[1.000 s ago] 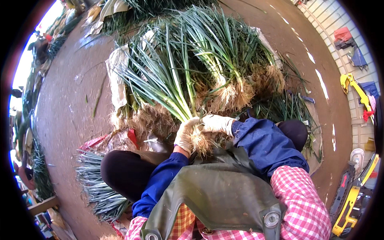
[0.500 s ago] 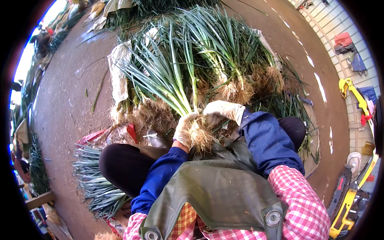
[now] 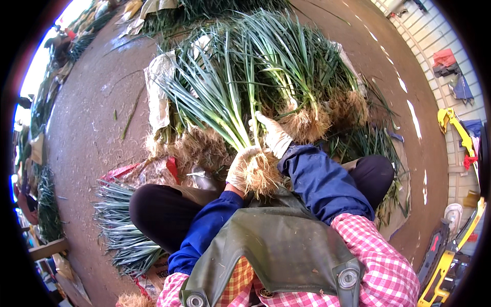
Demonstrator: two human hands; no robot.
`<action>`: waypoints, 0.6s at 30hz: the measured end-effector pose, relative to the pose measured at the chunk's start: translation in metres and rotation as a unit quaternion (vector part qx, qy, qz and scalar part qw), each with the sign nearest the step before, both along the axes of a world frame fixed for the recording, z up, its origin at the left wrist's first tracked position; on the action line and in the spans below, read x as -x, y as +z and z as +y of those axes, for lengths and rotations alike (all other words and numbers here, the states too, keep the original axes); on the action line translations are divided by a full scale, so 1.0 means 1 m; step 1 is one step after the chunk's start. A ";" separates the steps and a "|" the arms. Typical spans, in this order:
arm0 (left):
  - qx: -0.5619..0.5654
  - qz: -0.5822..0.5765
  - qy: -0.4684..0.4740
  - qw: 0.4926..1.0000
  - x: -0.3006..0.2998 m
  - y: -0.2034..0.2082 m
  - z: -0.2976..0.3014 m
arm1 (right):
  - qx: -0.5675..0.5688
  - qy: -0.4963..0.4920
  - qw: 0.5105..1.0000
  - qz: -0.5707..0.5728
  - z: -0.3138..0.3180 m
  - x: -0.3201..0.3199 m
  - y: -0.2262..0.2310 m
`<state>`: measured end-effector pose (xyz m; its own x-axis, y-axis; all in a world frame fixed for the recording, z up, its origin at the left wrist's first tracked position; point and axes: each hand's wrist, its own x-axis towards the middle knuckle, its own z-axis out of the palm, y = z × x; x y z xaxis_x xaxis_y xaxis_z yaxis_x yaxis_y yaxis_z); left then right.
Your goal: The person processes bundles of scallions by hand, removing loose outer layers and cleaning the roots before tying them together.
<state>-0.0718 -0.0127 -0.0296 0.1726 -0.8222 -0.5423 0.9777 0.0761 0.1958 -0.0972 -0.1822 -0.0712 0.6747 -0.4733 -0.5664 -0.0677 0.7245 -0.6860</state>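
My left hand [image 3: 240,171], in a pale glove, is closed around the white lower stems of a bunch of green onions [image 3: 232,115] with long flat-looking leaves. Its tangled tan roots [image 3: 261,174] hang over the palm toward my lap. My right hand [image 3: 277,135], also gloved, is just above and to the right. Its fingers are closed against one upright stalk [image 3: 254,105] of the bunch; the fingertips are partly hidden behind it. Beyond both hands lies a broad heap of green onions [image 3: 302,66], its root ends [image 3: 307,123] toward me.
At my left knee, a stack of green onions [image 3: 123,227] lies by a red-edged plastic sack [image 3: 146,176]. More leaves [image 3: 381,148] lie beside my right knee. A dark green apron [image 3: 276,240] covers my lap. Yellow equipment [image 3: 442,276] stands by the tiled wall at right.
My right hand has moved up and left from beside the root end onto a stalk. My left hand keeps its grip on the bunch. The view has shifted slightly.
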 end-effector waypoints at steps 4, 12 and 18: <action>-0.009 0.009 0.016 1.000 0.000 -0.002 -0.004 | 0.076 0.031 0.995 -0.064 0.003 -0.002 -0.020; -0.004 -0.051 0.094 0.994 0.012 -0.014 0.001 | 0.631 0.211 0.732 0.150 0.038 0.035 -0.050; -0.008 -0.084 0.078 0.993 0.010 -0.023 -0.011 | 0.087 0.145 0.986 0.000 -0.017 0.071 -0.136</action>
